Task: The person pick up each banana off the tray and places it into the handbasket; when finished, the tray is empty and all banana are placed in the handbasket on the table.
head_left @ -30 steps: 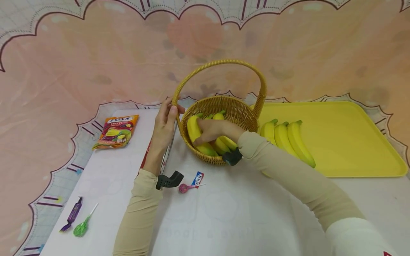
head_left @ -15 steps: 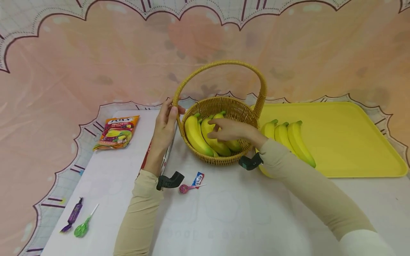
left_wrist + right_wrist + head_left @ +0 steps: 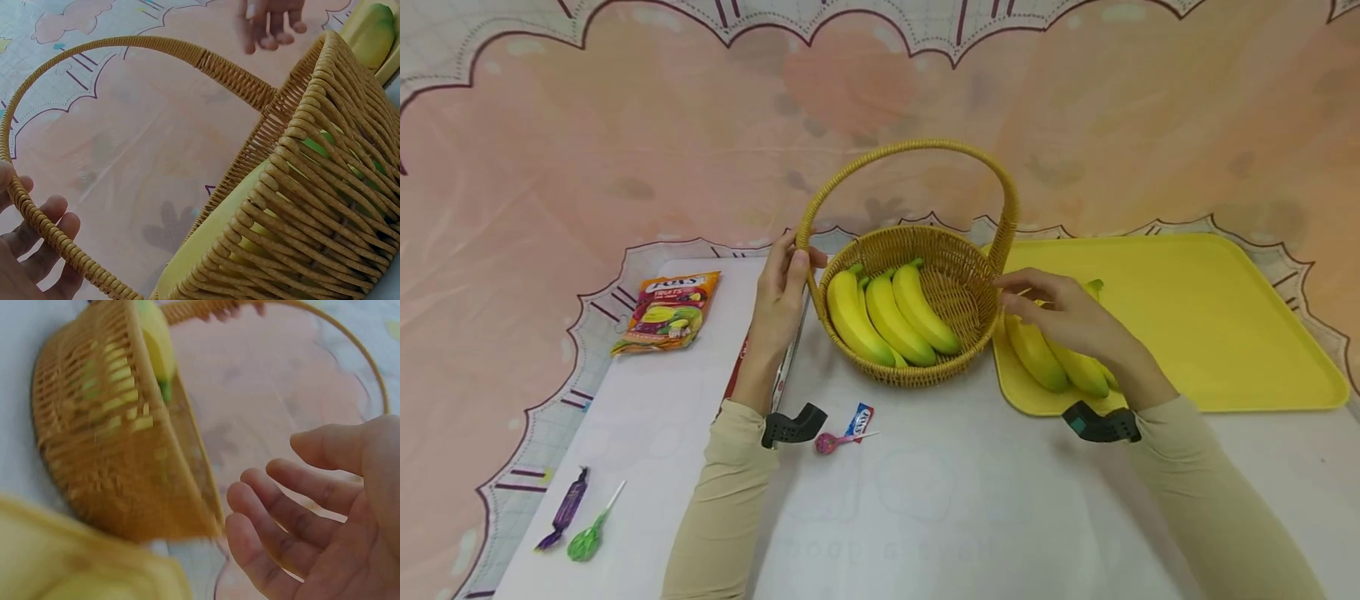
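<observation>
While the handle [image 3: 917, 145] of the wicker basket [image 3: 917, 377] is gripped by the left hand [image 3: 778, 300], nothing is held by the right hand [image 3: 1069, 315], loose-fingered over the tray bananas [image 3: 1036, 360]; these are best lifted mid-body and laid beside the basket bananas [image 3: 893, 323].

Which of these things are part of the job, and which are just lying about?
Probably part of the job:
left hand, holding the basket
right hand
bananas in the basket
tray
bananas on the tray

Apparently just lying about:
sweets bag
purple sweet
green lollipop
pink lollipop
small blue-and-red packet
</observation>
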{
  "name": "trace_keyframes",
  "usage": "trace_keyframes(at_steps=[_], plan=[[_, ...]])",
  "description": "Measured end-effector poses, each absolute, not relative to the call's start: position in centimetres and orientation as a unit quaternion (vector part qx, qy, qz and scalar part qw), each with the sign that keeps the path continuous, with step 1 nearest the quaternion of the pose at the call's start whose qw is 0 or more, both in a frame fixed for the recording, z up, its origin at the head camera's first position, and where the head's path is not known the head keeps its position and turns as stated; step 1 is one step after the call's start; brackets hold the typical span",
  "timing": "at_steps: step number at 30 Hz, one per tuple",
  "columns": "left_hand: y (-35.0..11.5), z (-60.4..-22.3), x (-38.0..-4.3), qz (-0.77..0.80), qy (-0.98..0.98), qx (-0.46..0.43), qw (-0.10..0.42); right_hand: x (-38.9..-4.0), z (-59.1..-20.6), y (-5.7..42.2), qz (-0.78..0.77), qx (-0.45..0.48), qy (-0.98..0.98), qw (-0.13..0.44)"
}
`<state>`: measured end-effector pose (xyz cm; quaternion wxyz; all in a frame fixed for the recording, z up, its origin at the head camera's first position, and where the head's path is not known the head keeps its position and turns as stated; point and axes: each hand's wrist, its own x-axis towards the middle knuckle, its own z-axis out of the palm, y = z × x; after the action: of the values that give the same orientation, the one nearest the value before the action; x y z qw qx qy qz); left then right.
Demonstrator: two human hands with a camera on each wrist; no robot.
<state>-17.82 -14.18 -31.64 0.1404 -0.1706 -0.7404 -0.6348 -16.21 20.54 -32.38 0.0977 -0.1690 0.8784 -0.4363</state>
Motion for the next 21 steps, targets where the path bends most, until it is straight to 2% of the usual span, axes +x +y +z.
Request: trace_keyframes(at_steps=[7, 12, 15, 21], plan=[[-13.8, -30.6, -17.1, -0.637, -0.739, -0.167, 0.138, -13.8, -34.4, 25.5, -0.396, -0.097, 0.912, 0.041], [-13.8, -30.5, -17.1, -0.636, -0.740, -0.168, 0.142, -13.0, -36.4, 27.6, -0.360, -0.081, 0.929, 0.012], [-13.8, -30.6, -17.1, -0.638, -0.738, -0.169, 0.141, -12.8, -37.1, 28.3, -0.335, -0.058, 0.940, 0.030], [-13.7, -30.7, -17.1, -0.640, -0.736, -0.169, 0.138, -12.8, -38.0, 29.1, -0.298, -0.013, 0.948, 0.113]])
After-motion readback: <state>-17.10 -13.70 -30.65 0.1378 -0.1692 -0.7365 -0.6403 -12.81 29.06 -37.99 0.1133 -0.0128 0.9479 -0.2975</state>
